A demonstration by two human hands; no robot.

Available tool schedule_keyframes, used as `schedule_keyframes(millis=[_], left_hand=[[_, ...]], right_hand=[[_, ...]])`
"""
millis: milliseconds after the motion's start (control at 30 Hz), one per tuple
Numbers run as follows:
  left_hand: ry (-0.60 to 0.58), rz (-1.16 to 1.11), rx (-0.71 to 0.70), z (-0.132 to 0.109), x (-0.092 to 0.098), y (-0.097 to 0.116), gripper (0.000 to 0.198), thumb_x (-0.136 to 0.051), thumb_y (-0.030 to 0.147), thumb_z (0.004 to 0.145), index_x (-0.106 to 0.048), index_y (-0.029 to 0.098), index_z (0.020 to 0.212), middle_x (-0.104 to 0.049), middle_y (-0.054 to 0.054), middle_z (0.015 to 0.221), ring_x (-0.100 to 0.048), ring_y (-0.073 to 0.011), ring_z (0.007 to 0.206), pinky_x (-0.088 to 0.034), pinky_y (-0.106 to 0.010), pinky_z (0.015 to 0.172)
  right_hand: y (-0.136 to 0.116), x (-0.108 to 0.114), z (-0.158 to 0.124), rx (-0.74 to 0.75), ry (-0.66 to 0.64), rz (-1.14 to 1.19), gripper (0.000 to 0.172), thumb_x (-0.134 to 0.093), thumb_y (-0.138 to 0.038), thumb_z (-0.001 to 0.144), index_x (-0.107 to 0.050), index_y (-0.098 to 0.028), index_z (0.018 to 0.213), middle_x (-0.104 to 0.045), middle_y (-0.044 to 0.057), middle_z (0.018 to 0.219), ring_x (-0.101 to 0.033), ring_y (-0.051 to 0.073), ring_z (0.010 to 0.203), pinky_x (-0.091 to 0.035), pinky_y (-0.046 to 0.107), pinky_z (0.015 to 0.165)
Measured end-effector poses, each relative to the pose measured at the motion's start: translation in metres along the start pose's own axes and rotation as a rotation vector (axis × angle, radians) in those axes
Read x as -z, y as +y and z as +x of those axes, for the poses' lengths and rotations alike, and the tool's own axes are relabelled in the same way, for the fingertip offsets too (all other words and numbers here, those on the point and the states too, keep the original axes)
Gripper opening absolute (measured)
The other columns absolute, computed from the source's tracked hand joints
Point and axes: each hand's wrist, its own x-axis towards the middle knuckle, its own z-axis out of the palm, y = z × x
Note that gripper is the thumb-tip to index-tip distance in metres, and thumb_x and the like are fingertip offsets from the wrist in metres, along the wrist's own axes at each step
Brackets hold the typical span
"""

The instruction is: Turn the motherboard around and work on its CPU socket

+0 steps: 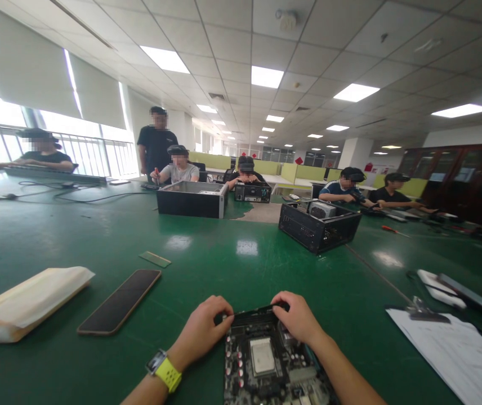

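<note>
Working at the far edge of a computer motherboard, both hands meet the two ends of a dark strip; whether this is a slot or a part seated in one is too unclear to tell. The motherboard lies on the green tabletop, directly in front of the person. As for progress, the processor sits in place with its metal top bare and no cooler over it, while the work at the strip looks unfinished. A green memory module lies loose, just beyond the smartphone. The left hand has thumb and index finger curled nearly together, pinching the strip's left end. The right hand bends its fingers likewise, closed lightly about the right end.
</note>
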Motion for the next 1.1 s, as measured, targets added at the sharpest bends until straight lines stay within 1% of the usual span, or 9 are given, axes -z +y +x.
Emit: schedule_keyframes(millis=[167, 400, 533, 733, 900, 1100], left_hand=[[0.015, -0.002, -0.011, -0.0008, -0.0024, -0.0031, 0.013, -0.051, 0.024, 0.083, -0.061, 0.020, 0.077, -0.063, -0.001, 0.080, -0.056, -0.0172, 0.079, -0.042, -0.028, 0.074], [0.054, -0.035, -0.038, -0.0003, -0.0023, -0.0048, 0.017, -0.049, 0.026, 0.086, -0.059, 0.019, 0.075, -0.062, -0.002, 0.078, -0.056, -0.0164, 0.076, -0.043, -0.027, 0.073], [0.035, -0.042, -0.027, -0.0003, -0.0021, -0.0036, 0.015, -0.051, 0.026, 0.084, -0.061, 0.019, 0.075, -0.063, -0.002, 0.078, -0.056, -0.0164, 0.076, -0.043, -0.027, 0.072], [0.010, -0.064, -0.001, -0.0005, -0.0015, -0.0017, 0.015, -0.052, 0.027, 0.082, -0.062, 0.019, 0.075, -0.063, -0.002, 0.078, -0.056, -0.0167, 0.076, -0.044, -0.027, 0.072], [-0.004, -0.056, -0.021, -0.0004, -0.0015, -0.0010, 0.014, -0.053, 0.026, 0.082, -0.064, 0.019, 0.076, -0.064, -0.003, 0.080, -0.057, -0.0173, 0.079, -0.044, -0.028, 0.074], [-0.022, -0.049, -0.039, -0.0011, -0.0018, -0.0011, 0.011, -0.054, 0.023, 0.080, -0.064, 0.020, 0.077, -0.064, -0.002, 0.081, -0.057, -0.0172, 0.081, -0.044, -0.028, 0.076]], right_hand=[[-0.0004, -0.0005, 0.0003, -0.002, 0.005, 0.041, 0.019, -0.048, -0.022, 0.074, -0.066, -0.019, 0.079, -0.067, 0.002, 0.081, -0.059, 0.017, 0.079, -0.042, 0.025, 0.075], [0.0012, -0.0022, 0.0002, -0.019, -0.009, 0.043, 0.015, -0.051, -0.023, 0.070, -0.065, -0.018, 0.074, -0.066, 0.001, 0.075, -0.058, 0.016, 0.075, -0.041, 0.024, 0.072], [0.0043, -0.0037, 0.0001, -0.005, -0.016, 0.024, 0.017, -0.048, -0.018, 0.069, -0.065, -0.019, 0.074, -0.066, 0.001, 0.077, -0.058, 0.016, 0.076, -0.041, 0.024, 0.073], [0.0078, -0.0062, 0.0009, -0.004, -0.044, -0.024, 0.021, -0.048, -0.018, 0.069, -0.068, -0.022, 0.075, -0.068, 0.001, 0.083, -0.058, 0.017, 0.082, -0.040, 0.026, 0.078], [0.0065, -0.0058, 0.0011, -0.011, -0.031, -0.023, 0.023, -0.046, -0.017, 0.069, -0.068, -0.021, 0.075, -0.068, 0.001, 0.083, -0.058, 0.017, 0.084, -0.040, 0.026, 0.079], [0.0027, -0.0045, -0.0005, 0.006, -0.042, -0.030, 0.020, -0.049, -0.018, 0.068, -0.067, -0.021, 0.075, -0.068, 0.001, 0.082, -0.058, 0.017, 0.081, -0.040, 0.026, 0.078]])
